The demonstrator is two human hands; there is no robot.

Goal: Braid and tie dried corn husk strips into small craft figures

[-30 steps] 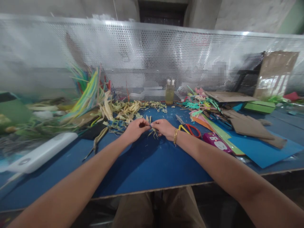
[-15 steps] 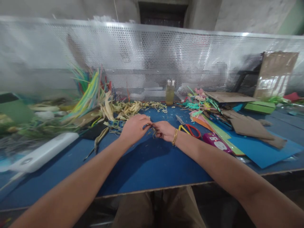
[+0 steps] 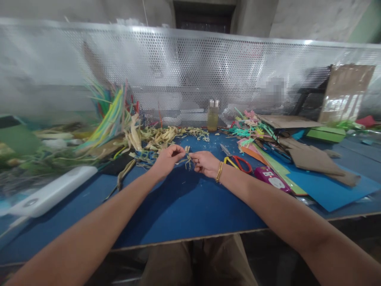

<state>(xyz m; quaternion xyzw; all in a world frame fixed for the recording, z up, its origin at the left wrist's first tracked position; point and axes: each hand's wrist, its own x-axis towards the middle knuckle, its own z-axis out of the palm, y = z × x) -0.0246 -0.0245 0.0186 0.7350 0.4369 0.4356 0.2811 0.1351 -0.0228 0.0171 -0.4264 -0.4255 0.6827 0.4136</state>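
Observation:
Over the blue table, a small, pale, spindly piece of knotted dried husk [image 3: 187,157] is held up between my hands, with thin ends pointing up and hanging down. My right hand [image 3: 205,163], with a gold chain bracelet at the wrist, pinches it from the right. Closed at thumb and forefinger, my left hand [image 3: 169,159] meets it from the left; the exact contact is too small to make out. Behind the left hand lies a heap of dried husk strips [image 3: 162,137]. Scissors with red and yellow handles [image 3: 239,163] rest to the right of my right hand.
A white power strip [image 3: 53,190] lies at left, below bundled coloured strips [image 3: 111,115]. A bottle of yellowish liquid [image 3: 212,117] stands by the perforated metal panel [image 3: 193,71]. On the right are a purple case [image 3: 272,179], blue paper [image 3: 333,190] and cardboard pieces [image 3: 315,157].
My left hand has turned and drawn slightly back to the left. The husk piece, mostly covered by the fingers before, now shows between the hands. My right hand has barely moved.

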